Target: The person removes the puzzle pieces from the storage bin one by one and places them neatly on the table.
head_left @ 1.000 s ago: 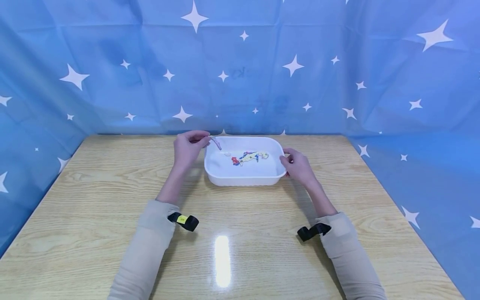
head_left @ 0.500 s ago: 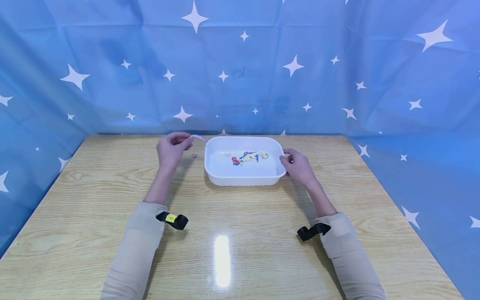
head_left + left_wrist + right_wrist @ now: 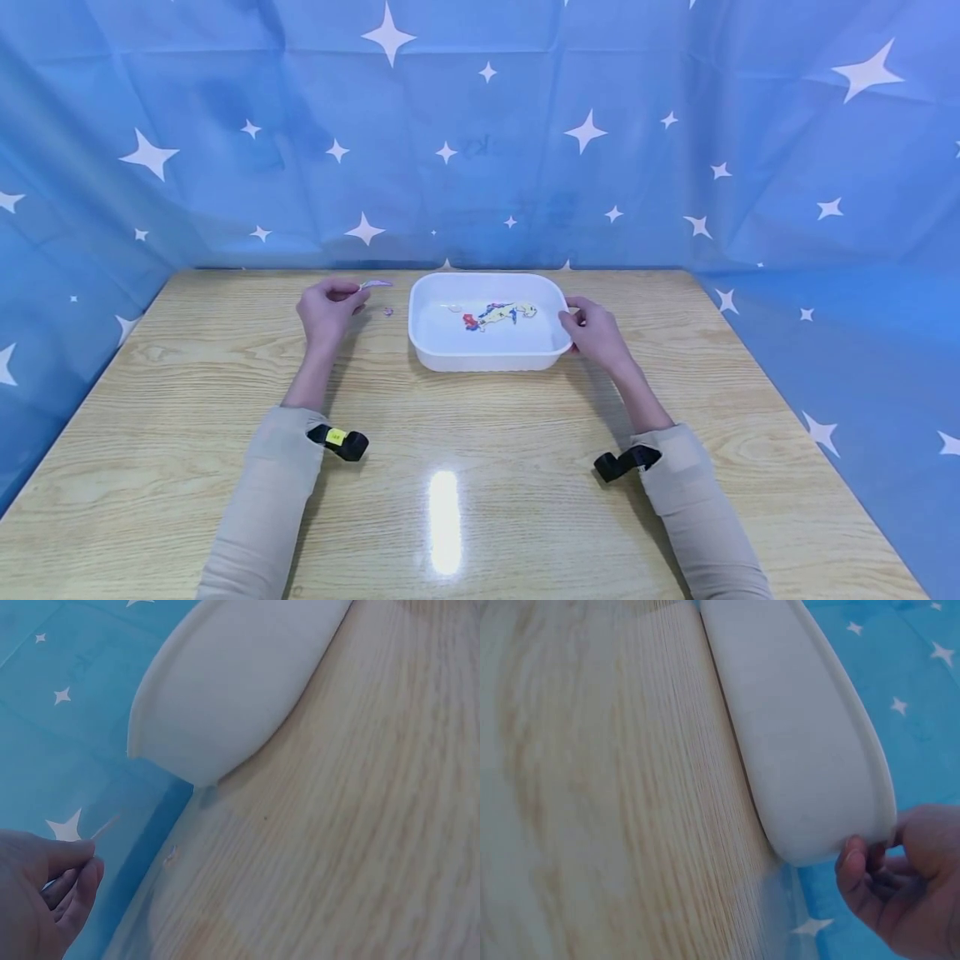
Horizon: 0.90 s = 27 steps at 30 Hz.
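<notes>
Left of the white plastic tub (image 3: 486, 362), my left hand (image 3: 326, 318) pinches a thin, flat purple-and-white strip (image 3: 377, 283) between thumb and fingers. The left wrist view shows the strip (image 3: 105, 827) nearly edge-on, as a thin line. A tiny purple piece (image 3: 388, 312) lies on the table between that hand and the tub. My right hand (image 3: 596, 332) holds the tub's right end, thumb over the rim and fingers outside below it. Inside lie a long pale-yellow piece (image 3: 498, 314) with blue and red parts and a small whitish piece (image 3: 454, 309).
The tub stands near the back edge of the wooden table (image 3: 525, 467). Behind it hangs a blue curtain (image 3: 510, 150) with white stars. A black strap (image 3: 339, 439) with a camera is on each sleeve.
My left hand has moved left from the tub's left rim, carrying the strip away from the tub. The tiny purple piece on the table has come into view. The right hand and tub stay put.
</notes>
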Tool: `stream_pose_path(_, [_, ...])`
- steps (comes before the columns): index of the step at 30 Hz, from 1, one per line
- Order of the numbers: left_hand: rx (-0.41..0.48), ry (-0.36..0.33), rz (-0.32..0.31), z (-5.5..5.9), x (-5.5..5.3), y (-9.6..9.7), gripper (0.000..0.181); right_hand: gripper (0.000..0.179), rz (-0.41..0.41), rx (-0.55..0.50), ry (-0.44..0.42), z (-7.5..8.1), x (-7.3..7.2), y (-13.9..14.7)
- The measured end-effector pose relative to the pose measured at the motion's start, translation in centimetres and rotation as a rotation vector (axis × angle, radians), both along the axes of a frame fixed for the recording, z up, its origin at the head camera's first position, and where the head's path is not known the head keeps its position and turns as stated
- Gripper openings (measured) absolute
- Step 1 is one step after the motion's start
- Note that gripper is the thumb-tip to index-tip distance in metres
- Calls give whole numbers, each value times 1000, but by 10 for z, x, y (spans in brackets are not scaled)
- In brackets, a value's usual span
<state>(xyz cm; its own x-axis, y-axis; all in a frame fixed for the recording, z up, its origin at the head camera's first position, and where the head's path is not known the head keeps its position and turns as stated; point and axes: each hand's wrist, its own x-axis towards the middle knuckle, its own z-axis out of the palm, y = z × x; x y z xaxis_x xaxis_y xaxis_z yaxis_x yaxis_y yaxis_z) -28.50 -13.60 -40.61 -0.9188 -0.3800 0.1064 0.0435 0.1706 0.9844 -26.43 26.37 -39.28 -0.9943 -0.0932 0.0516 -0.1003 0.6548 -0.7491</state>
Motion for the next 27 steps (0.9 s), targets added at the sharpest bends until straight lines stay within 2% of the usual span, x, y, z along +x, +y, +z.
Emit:
stream_pose_path(7, [-221, -51, 38, -12, -2, -3, 21, 43, -1, 10, 0, 0, 1, 1])
stream_pose_path(10, [-280, -76, 35, -16, -3, -3, 21, 43, -3, 11, 0, 0, 1, 2])
stream_pose_path(17, [-349, -114, 3, -23, -1, 2, 19, 42, -2, 9, 15, 0, 2, 1])
stream_pose_path(27, [-491, -126, -32, -20, 2, 5, 22, 41, 1, 9, 27, 0, 1, 0])
